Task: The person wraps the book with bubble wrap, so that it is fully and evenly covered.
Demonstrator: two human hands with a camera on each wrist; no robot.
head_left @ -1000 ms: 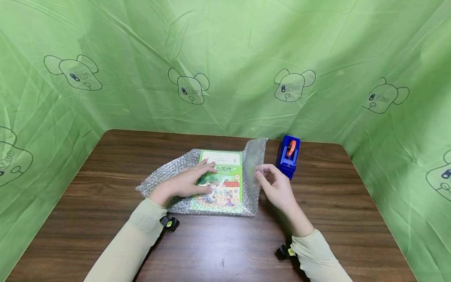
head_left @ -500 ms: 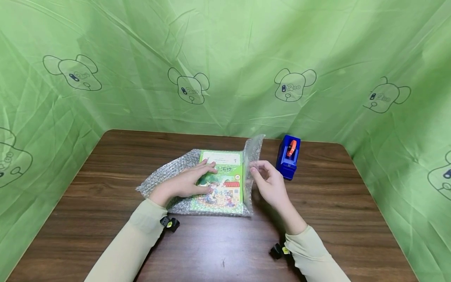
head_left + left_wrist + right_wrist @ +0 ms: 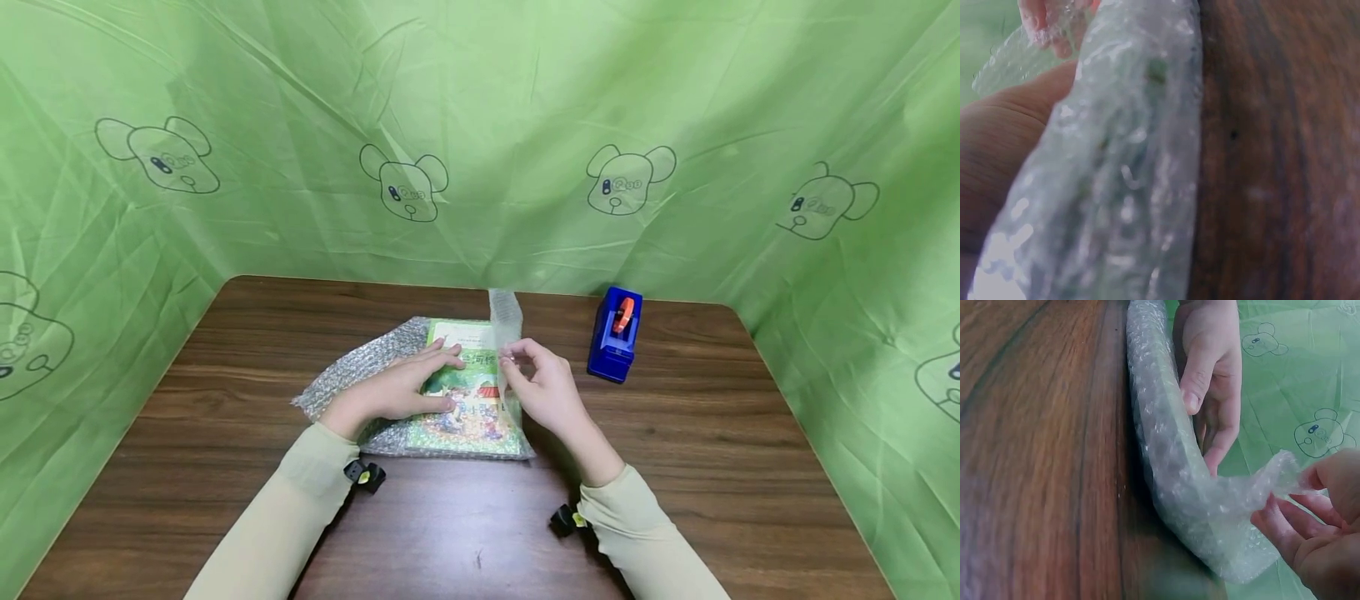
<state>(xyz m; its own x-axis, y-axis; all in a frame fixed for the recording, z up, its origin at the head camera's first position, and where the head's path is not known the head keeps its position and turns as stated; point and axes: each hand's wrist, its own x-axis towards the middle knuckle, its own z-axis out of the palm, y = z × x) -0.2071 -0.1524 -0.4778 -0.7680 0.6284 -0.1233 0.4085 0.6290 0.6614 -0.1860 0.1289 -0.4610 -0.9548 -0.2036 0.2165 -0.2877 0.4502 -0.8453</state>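
At the left of the work, a pointed end of bubble wrap [image 3: 360, 367] lies spread on the brown table [image 3: 225, 417], sticking out past the book [image 3: 465, 429]. Next comes the left hand [image 3: 397, 387], its fingers and thumb spread across the left part of the cover, gripping nothing; it seems placed there as a weight, so that book and wrap do not slide under a pull from the other side. Whether wrap lies between that palm and the cover, I cannot tell. The book is flat under this hand, with wrap folded up round its near edge.

At the book's right edge the wrap's end stands up as a loose flap, pinched between thumb and fingers of the right hand [image 3: 547, 392]. That pinch takes only the thin film and sits apart from the book, above its right side; holding by the end probably lets the sheet bend over freely. Farther right, well apart from both hands, a blue tape dispenser [image 3: 611, 354] with an orange ring [image 3: 623, 316] stands on the table, presumably parked within easy reach.
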